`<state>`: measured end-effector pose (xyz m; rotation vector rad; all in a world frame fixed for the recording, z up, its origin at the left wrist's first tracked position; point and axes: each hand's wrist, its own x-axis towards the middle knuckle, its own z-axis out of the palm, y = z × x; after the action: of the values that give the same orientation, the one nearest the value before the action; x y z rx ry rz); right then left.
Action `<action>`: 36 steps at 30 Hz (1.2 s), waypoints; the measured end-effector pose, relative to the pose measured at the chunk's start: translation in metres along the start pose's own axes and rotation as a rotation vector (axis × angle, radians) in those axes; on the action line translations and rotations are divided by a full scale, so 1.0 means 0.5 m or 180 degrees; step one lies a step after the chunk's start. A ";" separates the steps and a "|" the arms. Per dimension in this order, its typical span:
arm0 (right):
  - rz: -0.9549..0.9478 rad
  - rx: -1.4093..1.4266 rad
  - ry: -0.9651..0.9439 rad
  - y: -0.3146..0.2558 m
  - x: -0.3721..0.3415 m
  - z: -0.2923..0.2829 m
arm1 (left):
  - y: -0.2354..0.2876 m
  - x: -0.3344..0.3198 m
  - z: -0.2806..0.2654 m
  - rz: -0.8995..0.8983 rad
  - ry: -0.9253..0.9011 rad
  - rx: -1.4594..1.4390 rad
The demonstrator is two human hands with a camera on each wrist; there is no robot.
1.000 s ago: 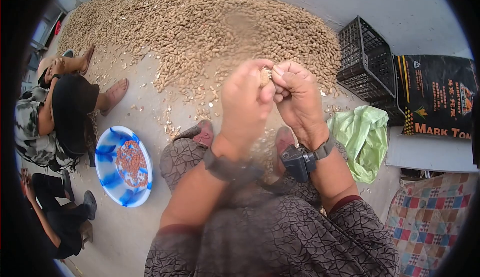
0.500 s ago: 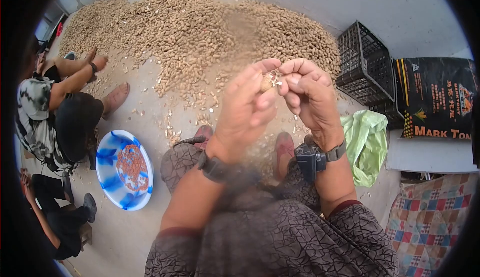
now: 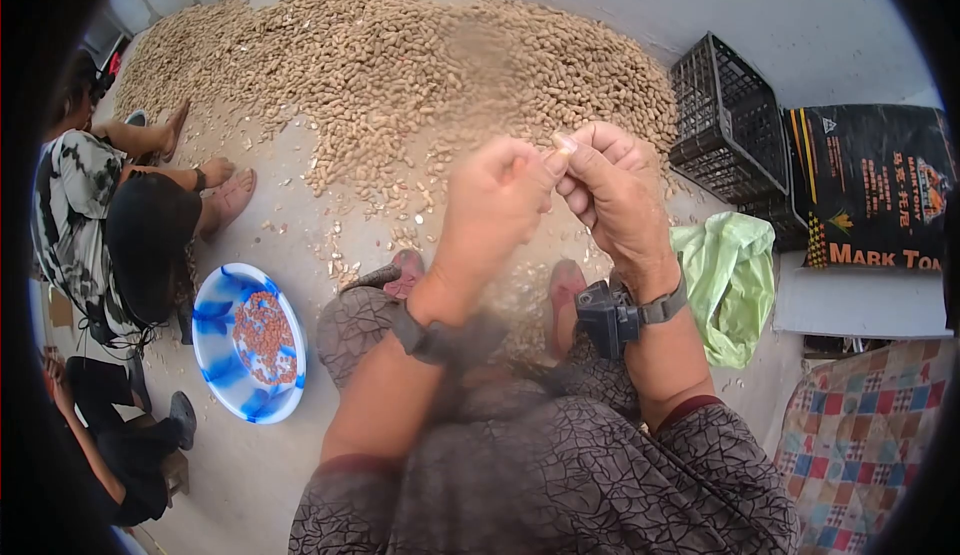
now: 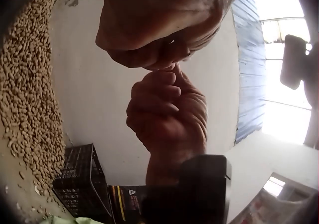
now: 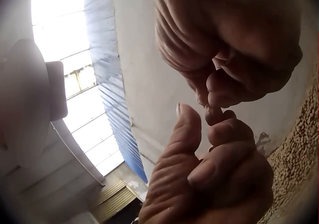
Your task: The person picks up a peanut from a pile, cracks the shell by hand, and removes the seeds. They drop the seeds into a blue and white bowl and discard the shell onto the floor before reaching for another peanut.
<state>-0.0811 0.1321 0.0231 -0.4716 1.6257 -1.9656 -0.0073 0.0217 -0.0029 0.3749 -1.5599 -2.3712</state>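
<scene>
My two hands meet in front of the chest, fingertips together. In the right wrist view a small brownish peanut shows between the fingertips. The left hand, fingers curled, holds it from one side. From the other side the right hand pinches at it with thumb and forefinger, its other fingers folded in. Most of the peanut is hidden by the fingers. Beyond the hands spreads a big heap of unshelled peanuts. Left of my knees stands a blue and white basin with reddish shelled kernels in it.
Black plastic crates stand by the wall at right, beside a black printed sack. A green plastic bag lies near my right knee, a patchwork cloth behind it. Two people sit at left; shell bits litter the floor.
Half a second ago the hands were slightly apart, with a broken shell showing at the left fingers. Now the fingertips have closed together over it. The person at left has lowered an arm.
</scene>
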 end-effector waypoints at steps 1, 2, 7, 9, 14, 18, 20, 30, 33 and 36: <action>-0.0032 0.0037 -0.0065 0.001 -0.001 -0.001 | 0.003 0.000 -0.001 -0.0011 -0.0067 0.0250; -0.0062 0.0074 -0.0130 0.002 -0.001 -0.002 | 0.002 -0.001 -0.002 -0.0018 -0.0066 0.0250; -0.0177 0.0067 -0.0189 0.002 -0.009 0.005 | 0.000 -0.009 -0.005 0.0036 -0.0166 -0.0376; -0.0187 0.0113 -0.0233 0.003 -0.011 0.005 | 0.004 -0.014 -0.001 0.0033 -0.0160 -0.0445; -0.0310 0.0593 -0.0369 0.013 -0.012 0.017 | -0.010 -0.013 -0.013 0.0685 -0.0109 0.0553; -0.0196 0.0691 -0.0310 0.013 -0.011 0.018 | 0.003 -0.013 -0.002 -0.0389 -0.0079 -0.1367; -0.0049 0.0913 -0.0512 0.023 -0.001 0.005 | 0.005 -0.010 -0.003 -0.0379 0.0061 -0.1480; -0.0396 0.0107 -0.0453 0.002 0.002 -0.013 | 0.012 -0.015 -0.014 -0.0301 -0.0325 -0.1329; -0.0430 0.0123 -0.0537 -0.008 -0.006 0.007 | 0.008 -0.012 -0.013 -0.0234 -0.0303 -0.1359; -0.0373 0.0023 -0.0571 -0.012 -0.008 0.014 | 0.007 -0.010 -0.006 -0.0218 -0.0221 -0.1363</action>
<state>-0.0750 0.1300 0.0307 -0.7336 1.5086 -1.9501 -0.0013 0.0195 -0.0004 0.2551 -1.0328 -2.7061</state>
